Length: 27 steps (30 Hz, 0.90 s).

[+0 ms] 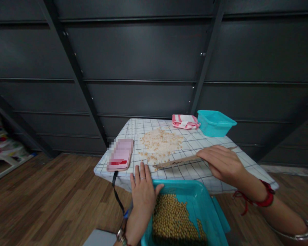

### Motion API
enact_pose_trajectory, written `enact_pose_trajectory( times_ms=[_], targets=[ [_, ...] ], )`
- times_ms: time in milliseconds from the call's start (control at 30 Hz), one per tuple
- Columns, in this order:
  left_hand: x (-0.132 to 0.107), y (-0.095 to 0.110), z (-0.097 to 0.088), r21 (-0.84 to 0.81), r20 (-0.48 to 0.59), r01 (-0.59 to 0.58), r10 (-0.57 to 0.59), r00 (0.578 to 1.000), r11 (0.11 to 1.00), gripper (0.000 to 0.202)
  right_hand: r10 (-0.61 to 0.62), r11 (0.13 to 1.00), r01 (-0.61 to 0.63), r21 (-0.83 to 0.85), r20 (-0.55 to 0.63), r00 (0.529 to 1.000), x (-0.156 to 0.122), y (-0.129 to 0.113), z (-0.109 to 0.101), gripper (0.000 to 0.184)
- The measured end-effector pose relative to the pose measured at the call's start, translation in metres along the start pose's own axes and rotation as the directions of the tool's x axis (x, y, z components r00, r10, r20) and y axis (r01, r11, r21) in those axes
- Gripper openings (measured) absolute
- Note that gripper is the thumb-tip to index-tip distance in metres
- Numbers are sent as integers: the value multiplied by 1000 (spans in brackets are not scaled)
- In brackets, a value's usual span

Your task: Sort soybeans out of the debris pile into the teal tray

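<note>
Flat stick (179, 161) sits at near right of the loose grain pile (160, 143) on the checked cloth (207, 142), pinched in the person's right hand (222, 162). Left hand (143, 193) spread, at the near tray (190, 183) of beans (173, 218); pink phone (122, 152) left, striped towel (184, 121) and teal bin (213, 124) far right.

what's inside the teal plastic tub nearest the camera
The near teal plastic tub holds round, yellowish-tan beans, with bare bottom showing beside them. What lies beneath them is covered; the near end is out of frame.

Before the table (187, 174), a tub (202, 201) holds beans (171, 218).
</note>
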<state>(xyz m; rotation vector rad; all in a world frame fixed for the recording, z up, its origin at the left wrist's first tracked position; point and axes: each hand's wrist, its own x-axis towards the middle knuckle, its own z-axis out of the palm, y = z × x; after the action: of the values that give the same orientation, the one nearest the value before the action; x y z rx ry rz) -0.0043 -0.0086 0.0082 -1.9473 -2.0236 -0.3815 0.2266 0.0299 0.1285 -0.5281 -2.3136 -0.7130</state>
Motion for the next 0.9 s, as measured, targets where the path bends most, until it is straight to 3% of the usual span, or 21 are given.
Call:
enact_pose_trajectory(
  times_ms=[233, 533, 900],
  targets=[
    [0, 2, -7, 23, 13, 10, -10, 1000, 1000, 74, 1, 1000, 1, 30, -42, 999, -3, 4, 8, 38],
    [1, 0, -3, 2, 14, 5, -6, 1000, 1000, 72, 15, 1000, -14, 22, -47, 999, -8, 2, 1, 40],
    [1, 0, -4, 33, 4, 7, -7, 1000, 999, 72, 19, 999, -17, 37, -52, 998, -10, 3, 6, 37]
  ],
)
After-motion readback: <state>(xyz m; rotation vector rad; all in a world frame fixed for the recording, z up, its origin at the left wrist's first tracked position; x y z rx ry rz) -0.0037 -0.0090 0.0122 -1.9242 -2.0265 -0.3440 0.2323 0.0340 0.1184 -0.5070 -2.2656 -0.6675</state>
